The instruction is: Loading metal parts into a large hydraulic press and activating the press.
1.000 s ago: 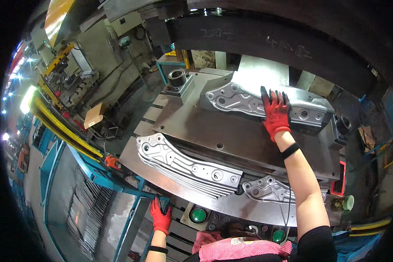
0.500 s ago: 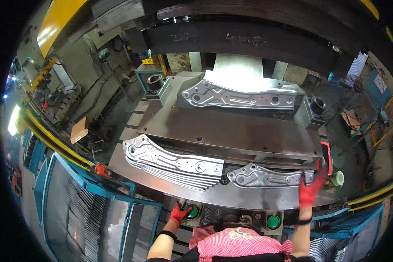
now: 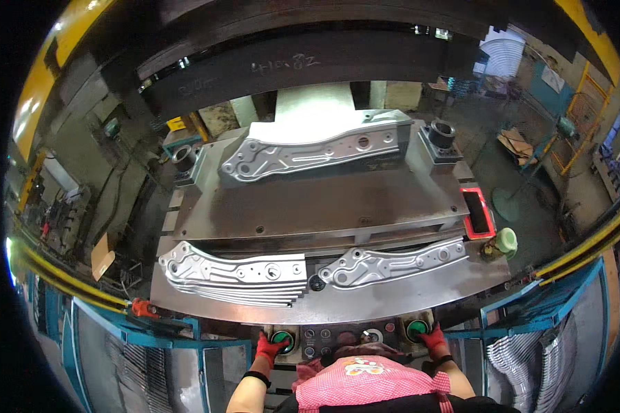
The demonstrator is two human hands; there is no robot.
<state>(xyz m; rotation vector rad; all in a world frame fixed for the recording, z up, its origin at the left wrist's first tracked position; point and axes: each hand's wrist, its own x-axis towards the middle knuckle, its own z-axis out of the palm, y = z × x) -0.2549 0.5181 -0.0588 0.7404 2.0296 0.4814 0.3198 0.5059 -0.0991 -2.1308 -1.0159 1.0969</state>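
While the left hand (image 3: 272, 346), in a red glove with dark fingertips, is resting at one round green push button (image 3: 280, 336), its thumb is lying over the button and its fingers are spreading apart, gripping nothing that shows. The right hand (image 3: 432, 339), gloved alike, is resting partly open at a second round green push button (image 3: 417, 325), its thumb also reaching onto it; it is not visibly grasping anything. Two black wristbands (image 3: 257, 377) are circling the wrists, one on each. Between the two buttons, one dark control panel (image 3: 341, 334) with small knobs is sitting behind one pink checked cloth garment (image 3: 355, 385).

Beyond the panel, one curved steel ledge (image 3: 372, 303) is carrying one fanned stack of silver stamped-metal brackets (image 3: 234, 268) on the left, its layers lying too close to count, and one single grey stamped-metal bracket (image 3: 393, 265) on the right. One green-lidded jar (image 3: 506, 239) and one red-rimmed rectangular tray (image 3: 478, 212) are standing near the ledge's right end. Farther back, one long silver stamped-metal bracket (image 3: 313, 157) is lying toward the rear of one broad steel die block (image 3: 324, 203), between two dark cylindrical posts (image 3: 441, 135).

Outermost, two blue metal racks, one left (image 3: 202, 378) and one right (image 3: 594, 282), are holding more stacked metal pieces.
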